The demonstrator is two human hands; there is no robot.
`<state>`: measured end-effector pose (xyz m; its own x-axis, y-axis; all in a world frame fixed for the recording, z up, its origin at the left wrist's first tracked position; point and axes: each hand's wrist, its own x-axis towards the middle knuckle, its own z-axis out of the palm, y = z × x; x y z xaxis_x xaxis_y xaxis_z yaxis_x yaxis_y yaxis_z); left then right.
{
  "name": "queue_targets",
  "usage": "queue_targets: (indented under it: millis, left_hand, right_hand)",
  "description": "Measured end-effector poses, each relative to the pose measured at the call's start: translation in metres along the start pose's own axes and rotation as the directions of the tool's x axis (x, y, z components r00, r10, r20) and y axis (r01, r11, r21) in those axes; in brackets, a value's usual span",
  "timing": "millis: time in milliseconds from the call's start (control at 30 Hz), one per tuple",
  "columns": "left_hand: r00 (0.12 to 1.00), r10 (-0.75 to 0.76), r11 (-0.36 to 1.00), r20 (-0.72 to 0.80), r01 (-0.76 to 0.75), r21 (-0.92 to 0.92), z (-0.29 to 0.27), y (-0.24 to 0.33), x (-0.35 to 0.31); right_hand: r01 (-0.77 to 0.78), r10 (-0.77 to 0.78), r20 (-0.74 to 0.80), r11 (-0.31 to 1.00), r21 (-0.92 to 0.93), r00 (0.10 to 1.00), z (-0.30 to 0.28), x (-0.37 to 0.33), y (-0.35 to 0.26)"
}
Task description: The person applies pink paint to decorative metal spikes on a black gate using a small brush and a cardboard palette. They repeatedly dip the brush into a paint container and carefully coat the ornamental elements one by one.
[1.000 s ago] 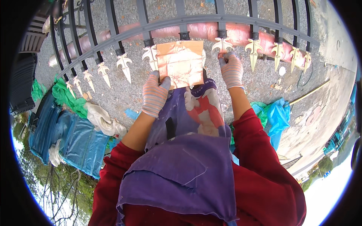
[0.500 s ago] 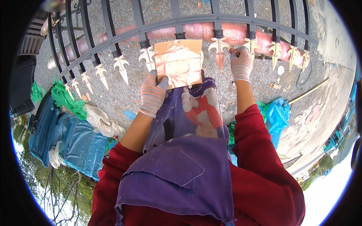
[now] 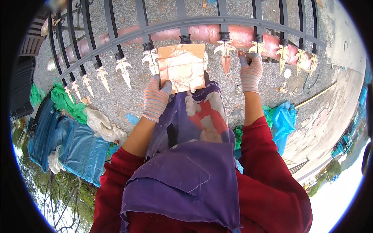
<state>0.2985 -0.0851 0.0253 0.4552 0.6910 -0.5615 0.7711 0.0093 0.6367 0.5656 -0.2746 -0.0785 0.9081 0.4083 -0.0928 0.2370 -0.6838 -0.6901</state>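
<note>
My left hand (image 3: 156, 99), in a striped glove, grips the lower left edge of a creased cardboard sheet (image 3: 182, 70) with a shiny copper-coloured smear over it. My right hand (image 3: 251, 73), gloved alike, is closed in a pinch beside a spear-shaped fence finial (image 3: 225, 58) with a coppery tip. A small brownish thing (image 3: 242, 53) shows at its fingertips; its kind I cannot make out. Just beyond those fingers sits a gold-coloured finial (image 3: 258, 47). The cardboard hides part of the finial behind it.
A dark metal fence panel (image 3: 155, 28) with a curved rail and several finials spans the far side. It lies over a pink plastic-wrapped roll (image 3: 202, 34). Blue sheeting (image 3: 83, 145) is at left, a blue bag (image 3: 284, 120) at right, near a thin stick (image 3: 316, 95).
My right hand has shifted slightly right and toward me, its fingers more bent. My left hand still grips the cardboard, and the whole view has slid a little.
</note>
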Motion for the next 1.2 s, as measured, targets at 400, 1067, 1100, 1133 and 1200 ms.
queue_targets:
  millis: [400, 1067, 1100, 1133, 1200]
  left_hand:
    - [0.989, 0.14, 0.986, -0.058, -0.133, 0.101, -0.001, -0.012, 0.001]
    - [0.995, 0.072, 0.997, -0.062, -0.073, -0.006, -0.013, -0.02, -0.006]
    - [0.992, 0.105, 0.994, -0.066, -0.103, 0.039, -0.013, -0.023, -0.006]
    - [0.988, 0.138, 0.987, -0.068, -0.132, 0.088, -0.015, -0.025, -0.007]
    - [0.984, 0.167, 0.973, -0.059, -0.155, 0.17, -0.018, -0.026, -0.009]
  right_hand:
    - [0.171, -0.169, 0.025, 0.983, -0.069, 0.985, 0.011, 0.02, -0.046]
    - [-0.062, 0.06, -0.056, 0.998, -0.033, 0.997, 0.022, 0.012, -0.054]
    - [-0.084, 0.082, -0.02, 0.995, -0.059, 0.996, 0.026, 0.011, -0.06]
    - [-0.109, 0.109, -0.013, 0.994, -0.007, 0.994, 0.035, 0.006, -0.061]
    - [-0.128, 0.128, 0.066, 0.992, -0.006, 0.99, 0.045, -0.01, -0.077]
